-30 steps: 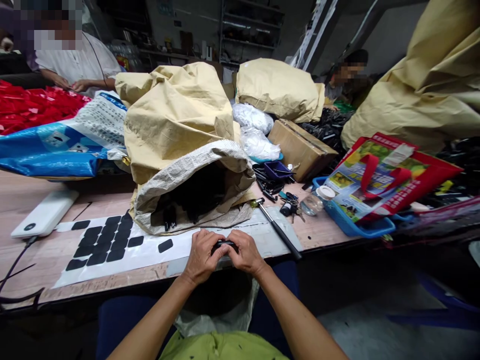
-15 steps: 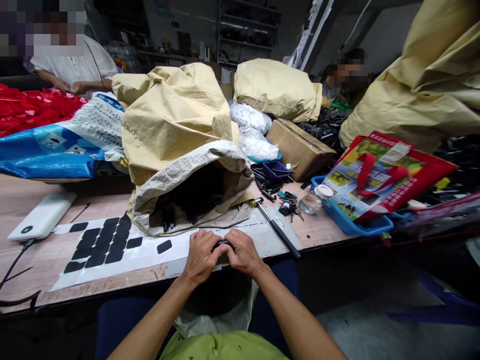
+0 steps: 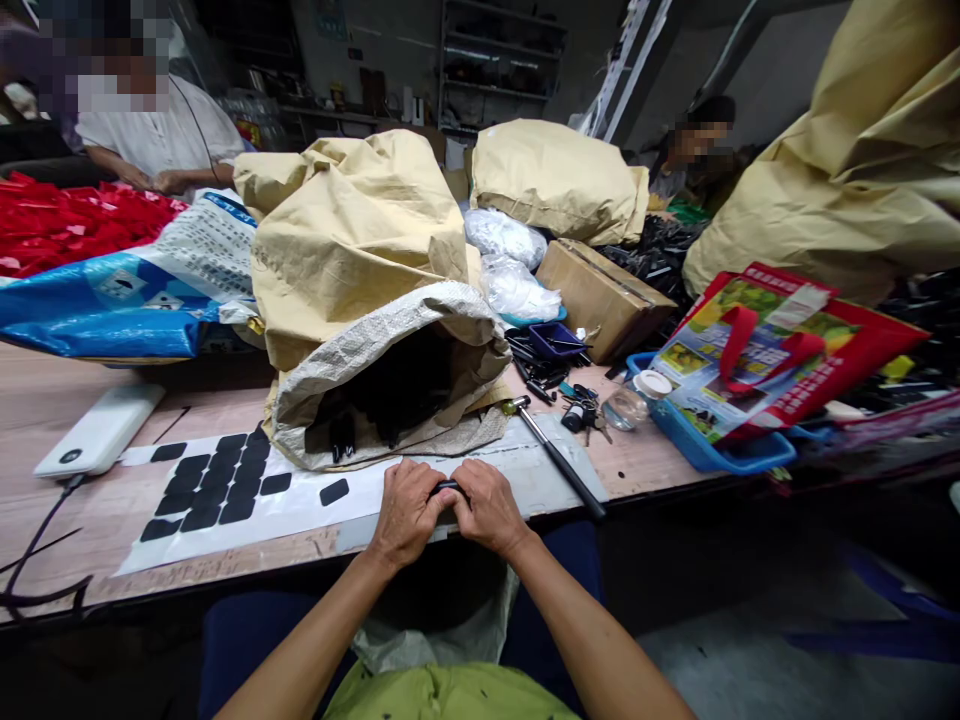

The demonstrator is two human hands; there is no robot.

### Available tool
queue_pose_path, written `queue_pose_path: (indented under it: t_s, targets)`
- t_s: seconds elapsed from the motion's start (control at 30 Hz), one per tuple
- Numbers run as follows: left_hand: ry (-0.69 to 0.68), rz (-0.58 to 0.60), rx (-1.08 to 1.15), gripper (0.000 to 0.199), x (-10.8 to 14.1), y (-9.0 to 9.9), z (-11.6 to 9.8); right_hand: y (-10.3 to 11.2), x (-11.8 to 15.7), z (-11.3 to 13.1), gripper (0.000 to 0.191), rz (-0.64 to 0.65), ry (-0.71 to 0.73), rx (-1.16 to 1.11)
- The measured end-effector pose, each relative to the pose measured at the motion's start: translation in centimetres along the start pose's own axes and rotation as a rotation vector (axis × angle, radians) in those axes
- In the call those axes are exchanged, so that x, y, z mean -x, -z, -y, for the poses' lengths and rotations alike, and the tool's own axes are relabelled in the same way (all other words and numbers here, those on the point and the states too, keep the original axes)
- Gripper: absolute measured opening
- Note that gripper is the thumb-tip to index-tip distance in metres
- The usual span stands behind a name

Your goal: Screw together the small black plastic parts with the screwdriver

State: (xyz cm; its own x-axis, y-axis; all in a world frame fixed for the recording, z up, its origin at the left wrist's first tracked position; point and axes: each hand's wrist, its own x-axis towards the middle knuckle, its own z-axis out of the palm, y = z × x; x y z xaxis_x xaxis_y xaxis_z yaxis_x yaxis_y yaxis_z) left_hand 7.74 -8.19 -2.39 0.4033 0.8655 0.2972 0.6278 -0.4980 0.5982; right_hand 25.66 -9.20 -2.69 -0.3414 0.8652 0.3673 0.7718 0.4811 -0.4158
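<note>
Both hands meet at the table's front edge around a small black part (image 3: 448,485), its kind mostly covered by fingers. My left hand (image 3: 409,510) is closed on one end, and my right hand (image 3: 486,505) is closed on the other, thumbs close together. Just beyond them a woven sack (image 3: 390,340) lies with its mouth toward me, dark inside, with black pieces at its lip. To the right rests a hammer (image 3: 555,455) with a black handle. Left of my hands, a white sheet (image 3: 300,510) carries several black rounded-square patches (image 3: 225,480). Below, a pale bag (image 3: 405,645) sits between my knees.
A white power bank (image 3: 101,430) with a cable lies at the left. Behind are red pieces (image 3: 75,225), tan sacks (image 3: 555,180) and a cardboard box (image 3: 604,295). Keys (image 3: 592,420), a clear jar (image 3: 626,405) and a blue basket (image 3: 705,450) stand right. Two people sit across.
The view has shifted slightly, so the table and its things appear a little further right. Both hands keep the same grip on the black part.
</note>
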Motion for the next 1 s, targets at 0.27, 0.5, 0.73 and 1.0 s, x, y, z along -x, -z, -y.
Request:
queue_pose_path:
  t_s: [0.27,0.5,0.73,1.0]
  targets:
    - [0.028,-0.019,0.007,0.024,0.02,0.05,-0.19,0.02,0.02,-0.08,0.006,0.03,-0.029,-0.024]
    - [0.032,-0.038,-0.004,0.022,0.03,-0.04,-0.17,-0.14,-0.07,0.01,0.008,0.031,-0.032,0.02]
    - [0.025,-0.041,-0.017,0.022,0.04,-0.1,-0.14,-0.23,-0.05,-0.02,0.007,0.036,-0.017,0.078]
    - [0.021,-0.04,0.002,0.022,0.05,0.19,-0.32,-0.15,-0.02,-0.09,0.008,0.016,-0.034,-0.012]
